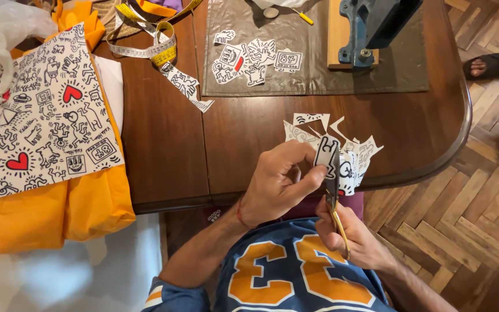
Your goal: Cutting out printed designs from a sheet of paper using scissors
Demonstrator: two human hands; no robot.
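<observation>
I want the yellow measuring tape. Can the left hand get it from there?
Probably not right away: the left hand is busy pinching a small cutout, and the measuring tape lies far across the table, though nothing blocks the way.

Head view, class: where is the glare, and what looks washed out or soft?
Head view: glare on the grey mat; the plastic bag is blown out white; the left hand and scissors look fairly sharp; the table edge bows.
</observation>
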